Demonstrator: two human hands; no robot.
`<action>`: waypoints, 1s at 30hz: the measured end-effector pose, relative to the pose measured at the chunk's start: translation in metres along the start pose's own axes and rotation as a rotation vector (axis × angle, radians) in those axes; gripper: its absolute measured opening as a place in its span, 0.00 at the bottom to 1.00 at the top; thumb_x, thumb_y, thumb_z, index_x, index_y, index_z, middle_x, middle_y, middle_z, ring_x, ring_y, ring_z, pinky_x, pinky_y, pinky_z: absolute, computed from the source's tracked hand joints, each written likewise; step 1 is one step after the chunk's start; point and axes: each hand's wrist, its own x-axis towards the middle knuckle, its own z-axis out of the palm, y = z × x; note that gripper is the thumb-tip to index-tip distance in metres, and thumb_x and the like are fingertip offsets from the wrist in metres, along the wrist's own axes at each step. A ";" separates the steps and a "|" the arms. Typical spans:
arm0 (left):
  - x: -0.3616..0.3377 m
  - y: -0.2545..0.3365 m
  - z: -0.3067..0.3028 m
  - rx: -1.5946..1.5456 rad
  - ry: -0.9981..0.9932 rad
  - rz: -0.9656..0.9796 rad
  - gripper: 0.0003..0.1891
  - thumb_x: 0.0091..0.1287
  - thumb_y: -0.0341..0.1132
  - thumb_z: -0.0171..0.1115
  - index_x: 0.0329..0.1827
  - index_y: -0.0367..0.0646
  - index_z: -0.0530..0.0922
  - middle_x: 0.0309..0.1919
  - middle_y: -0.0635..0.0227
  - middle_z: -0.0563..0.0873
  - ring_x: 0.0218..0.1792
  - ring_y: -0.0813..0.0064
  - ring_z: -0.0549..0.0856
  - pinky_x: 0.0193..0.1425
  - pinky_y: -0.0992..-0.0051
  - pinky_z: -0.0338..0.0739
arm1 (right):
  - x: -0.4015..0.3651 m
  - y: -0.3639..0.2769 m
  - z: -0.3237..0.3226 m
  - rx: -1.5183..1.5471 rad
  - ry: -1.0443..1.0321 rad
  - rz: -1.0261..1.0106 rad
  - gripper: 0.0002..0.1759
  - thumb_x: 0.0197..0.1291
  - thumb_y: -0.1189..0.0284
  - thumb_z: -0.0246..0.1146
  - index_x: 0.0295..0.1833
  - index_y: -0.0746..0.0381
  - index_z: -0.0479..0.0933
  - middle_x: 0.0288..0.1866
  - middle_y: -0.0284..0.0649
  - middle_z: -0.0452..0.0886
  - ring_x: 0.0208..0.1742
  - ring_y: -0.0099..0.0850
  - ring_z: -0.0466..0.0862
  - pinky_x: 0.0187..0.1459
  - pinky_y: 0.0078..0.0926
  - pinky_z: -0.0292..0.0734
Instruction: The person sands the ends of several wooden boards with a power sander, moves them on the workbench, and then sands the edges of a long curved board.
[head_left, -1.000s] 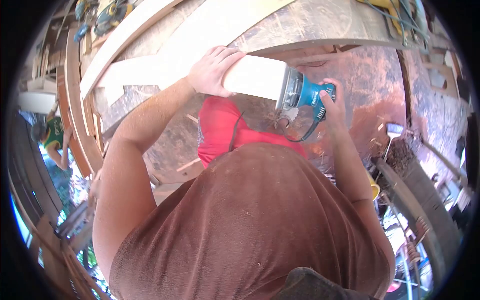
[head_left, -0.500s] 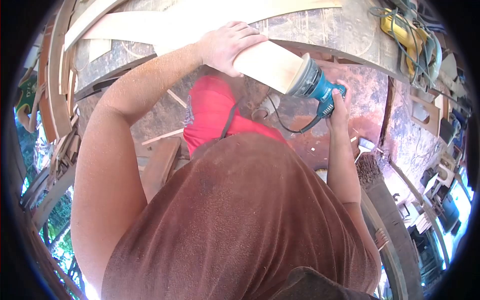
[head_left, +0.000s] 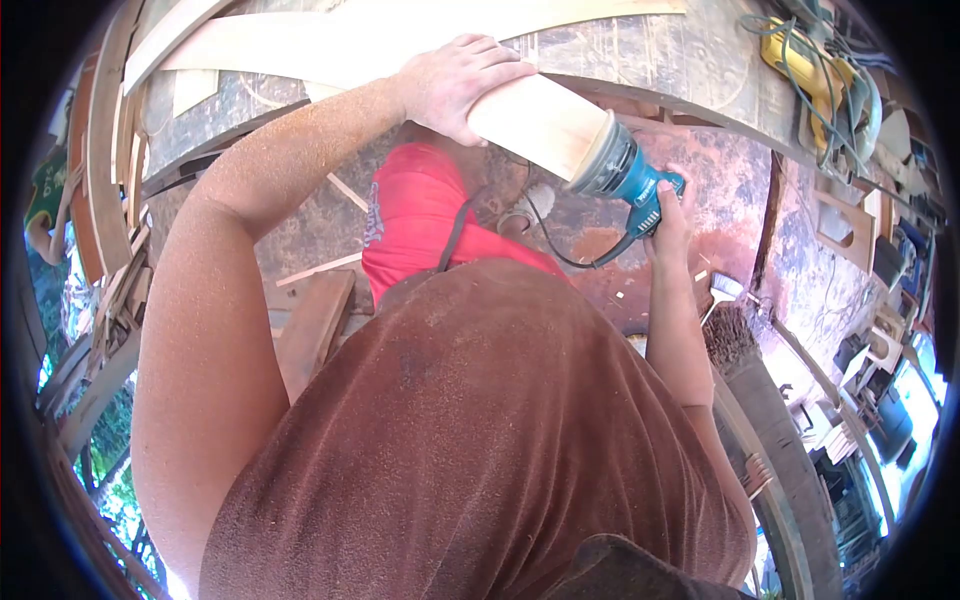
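Note:
My left hand [head_left: 462, 88] is clamped over a pale wooden board [head_left: 540, 122] that juts out past the workbench edge, thumb underneath and fingers on top. In my right hand [head_left: 672, 218] is a teal power sander [head_left: 632, 178], its round pad pressed against the board's outer end. A dark cord [head_left: 570, 258] trails from the sander and loops toward the floor. Fine dust coats my left arm. The far part of the board is washed out by bright light.
On the workbench [head_left: 640, 62] lie long curved pale wood pieces [head_left: 245, 45]. A yellow power tool [head_left: 805, 65] with a tangled cord sits at its right. A brush [head_left: 724, 288] and wood scraps lie on the floor. Another person's arm [head_left: 48, 235] shows at far left, beyond stacked planks.
My right hand and the sander have shifted very slightly left and down along the board's end. My left hand keeps its hold. The view has tilted a little.

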 end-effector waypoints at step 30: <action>0.003 0.002 -0.005 0.019 -0.002 0.012 0.54 0.37 0.51 0.75 0.72 0.39 0.68 0.62 0.51 0.77 0.63 0.50 0.75 0.72 0.56 0.67 | 0.036 -0.004 -0.009 0.040 -0.045 -0.119 0.22 0.65 0.72 0.64 0.63 0.61 0.71 0.55 0.43 0.77 0.54 0.30 0.77 0.56 0.30 0.75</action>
